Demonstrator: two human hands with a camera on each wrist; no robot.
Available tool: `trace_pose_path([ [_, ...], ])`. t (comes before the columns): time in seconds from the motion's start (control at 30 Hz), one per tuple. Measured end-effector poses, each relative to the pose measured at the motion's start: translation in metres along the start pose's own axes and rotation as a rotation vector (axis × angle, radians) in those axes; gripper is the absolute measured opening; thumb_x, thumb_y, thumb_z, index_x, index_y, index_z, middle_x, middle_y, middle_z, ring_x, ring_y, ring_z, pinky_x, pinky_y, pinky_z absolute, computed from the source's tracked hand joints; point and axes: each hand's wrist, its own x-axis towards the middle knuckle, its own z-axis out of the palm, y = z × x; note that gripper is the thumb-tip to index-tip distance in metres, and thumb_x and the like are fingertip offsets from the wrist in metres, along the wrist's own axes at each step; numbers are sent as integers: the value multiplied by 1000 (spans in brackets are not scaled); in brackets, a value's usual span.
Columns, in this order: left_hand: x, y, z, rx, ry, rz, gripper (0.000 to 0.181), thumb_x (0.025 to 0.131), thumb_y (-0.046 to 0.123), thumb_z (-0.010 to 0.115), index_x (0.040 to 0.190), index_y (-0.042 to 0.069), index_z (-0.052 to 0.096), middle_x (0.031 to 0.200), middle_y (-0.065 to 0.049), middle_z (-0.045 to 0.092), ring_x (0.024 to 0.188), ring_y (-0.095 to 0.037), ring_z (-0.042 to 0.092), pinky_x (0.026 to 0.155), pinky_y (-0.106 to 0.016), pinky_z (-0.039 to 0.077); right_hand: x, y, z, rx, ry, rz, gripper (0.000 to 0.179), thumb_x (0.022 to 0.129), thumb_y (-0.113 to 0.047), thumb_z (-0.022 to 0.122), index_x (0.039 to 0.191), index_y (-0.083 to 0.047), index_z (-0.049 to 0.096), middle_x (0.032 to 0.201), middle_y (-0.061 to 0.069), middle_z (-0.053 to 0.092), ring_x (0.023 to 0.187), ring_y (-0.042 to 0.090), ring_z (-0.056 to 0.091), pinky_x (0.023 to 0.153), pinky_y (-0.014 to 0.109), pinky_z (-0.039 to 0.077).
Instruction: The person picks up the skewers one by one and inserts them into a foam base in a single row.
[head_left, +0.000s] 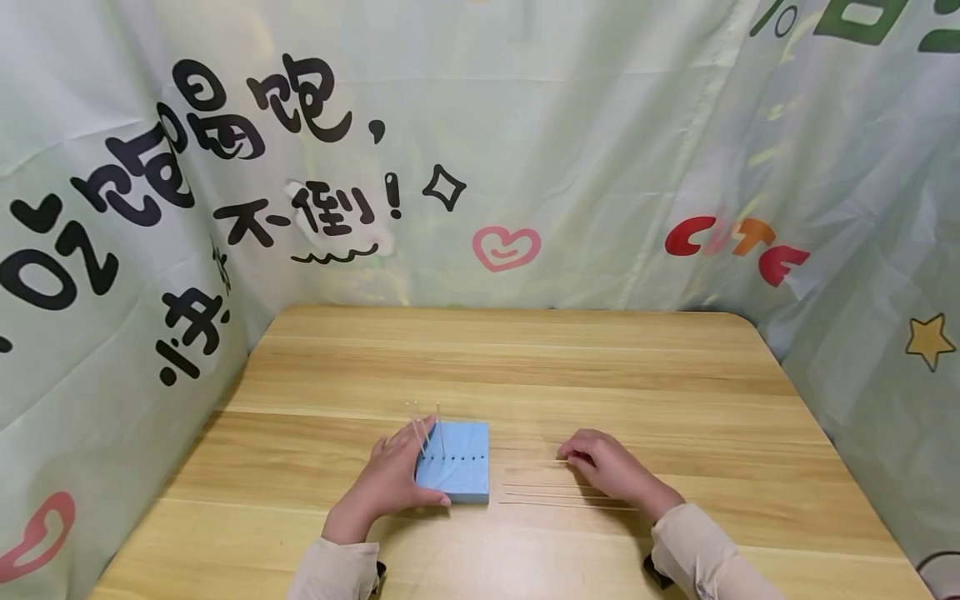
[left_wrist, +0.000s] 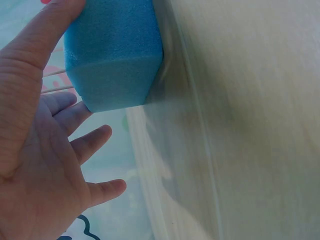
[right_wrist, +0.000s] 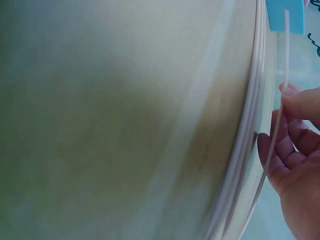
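A blue foam block (head_left: 467, 479) with a row of small dark holes sits on the table. Several thin sticks (head_left: 440, 433) stand in holes toward its left end, some leaning. My left hand (head_left: 388, 482) holds the block from the left, thumb at the near side and fingers at the far side; in the left wrist view the other fingers of the left hand (left_wrist: 55, 150) spread loosely. Right of the block, my right hand (head_left: 609, 467) pinches a thin pale stick (right_wrist: 286, 50) between thumb and fingertips, its tip pointing toward the block.
More thin sticks (head_left: 547, 494) lie roughly parallel on the wooden table (head_left: 525, 358), beneath and beside the right forearm. A printed cloth curtain (head_left: 585, 150) surrounds the table at the back and sides.
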Motion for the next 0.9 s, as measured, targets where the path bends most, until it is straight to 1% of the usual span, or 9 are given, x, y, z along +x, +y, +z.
trace_pose_path([
  [0.1,0,1,0,2,-4,-2,122,55,48,87,151,11,22,152,-17,27,139,-36,24,108,-65,12,0,0,-2,1,33,-28,16,87,3,62,98,-4,71,88,1,62,82,9,57,71,28,52],
  [0.2,0,1,0,4,-4,-1,121,55,48,87,151,11,23,152,-17,27,139,-36,24,108,-65,12,-1,1,-3,8,47,-51,20,86,7,61,101,0,70,87,1,59,80,8,55,69,26,51],
  [0.37,0,2,0,3,-2,3,121,55,47,88,151,11,23,152,-16,27,139,-36,24,107,-65,12,0,1,-4,52,105,-72,15,87,8,60,95,0,70,86,2,59,77,7,54,65,24,50],
  [0.43,0,2,-1,3,-3,1,121,55,48,88,151,11,23,152,-15,28,139,-35,24,107,-66,12,1,0,-5,94,137,-55,12,88,5,59,92,-1,70,86,2,60,76,6,53,63,23,49],
  [0.5,0,2,-1,6,-3,0,121,55,48,87,151,11,24,152,-15,28,139,-35,25,107,-66,12,4,-4,-8,140,168,-25,11,90,2,59,91,-2,69,87,1,61,77,4,53,66,22,50],
  [0.6,0,1,-1,10,-6,-2,121,55,49,87,151,11,24,152,-15,27,139,-35,24,107,-66,12,9,-11,-15,238,213,16,9,91,-2,58,90,-3,68,89,4,62,81,4,55,71,21,51],
  [0.67,-1,1,-1,13,-6,-2,121,55,49,87,151,12,23,152,-16,27,139,-35,24,107,-66,13,13,-18,-21,316,242,26,8,92,-2,58,91,-2,66,89,7,62,80,5,55,72,21,51],
  [0.77,0,1,-1,14,-6,-1,122,55,49,87,151,12,23,152,-16,27,139,-35,25,107,-66,13,17,-27,-29,427,279,17,6,92,-1,57,92,-1,63,88,8,61,77,12,56,68,20,50],
  [0.9,0,1,-1,17,-5,1,122,55,49,87,151,12,23,153,-14,28,139,-35,25,107,-66,13,22,-37,-39,526,295,21,6,93,-1,55,93,3,59,91,0,60,80,18,58,70,20,49],
])
